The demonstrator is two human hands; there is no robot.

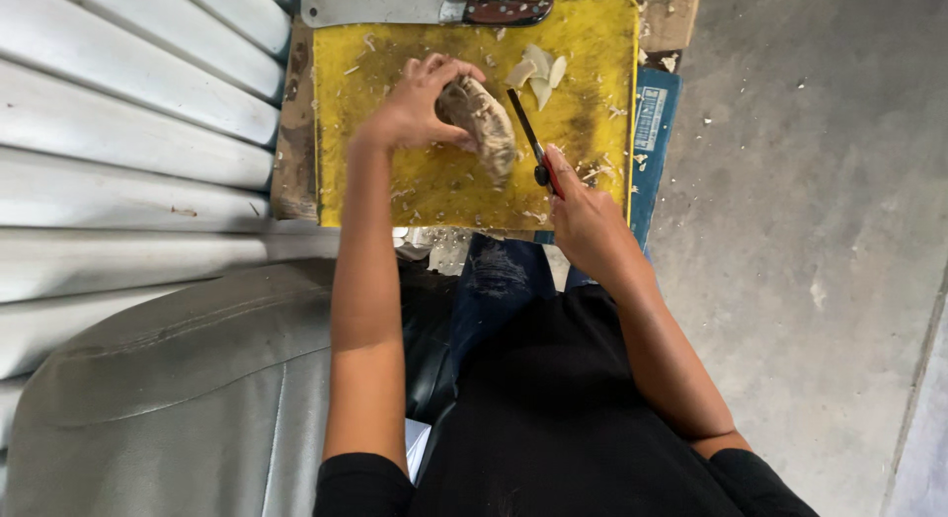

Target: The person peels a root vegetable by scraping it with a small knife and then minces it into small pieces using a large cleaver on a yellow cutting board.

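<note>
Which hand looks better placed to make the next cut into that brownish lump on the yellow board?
Probably the right hand: it grips the small red-handled knife, whose dark blade points at the brownish lump. The left hand is busy steadying that lump on the yellow cutting board.

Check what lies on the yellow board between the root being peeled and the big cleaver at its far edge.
In the head view, between the root and the cleaver lies stained yellow board with small scattered shavings; a few pale cut slices sit off to the right.
</note>
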